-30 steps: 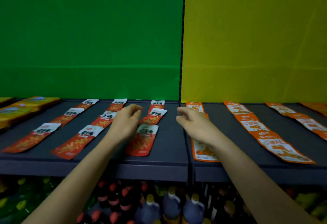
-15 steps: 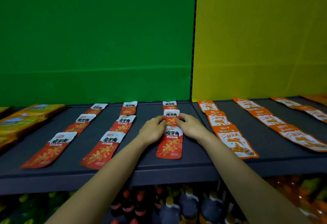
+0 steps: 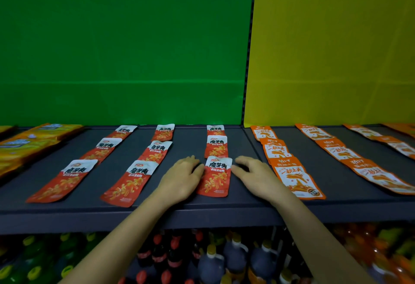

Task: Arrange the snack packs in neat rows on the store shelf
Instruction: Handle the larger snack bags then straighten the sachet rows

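Red-and-white snack packs lie in three rows on the dark shelf (image 3: 116, 213). The front pack of the right-hand row (image 3: 216, 177) lies between my hands. My left hand (image 3: 183, 177) rests on the shelf against the pack's left edge, fingers lightly bent. My right hand (image 3: 252, 174) lies palm down at the pack's right edge, its fingertips touching the pack's upper right side. Behind it, two more packs (image 3: 216, 146) continue the row. Neither hand lifts anything.
Orange snack packs (image 3: 292, 176) run in rows on the right half of the shelf. Yellow packs (image 3: 33, 142) lie at the far left. Green and yellow panels back the shelf. Bottles (image 3: 211, 263) stand on the level below.
Both hands slid back toward me along the right-hand red row, from its middle pack to the front pack. The front pack now lies straighter in line.
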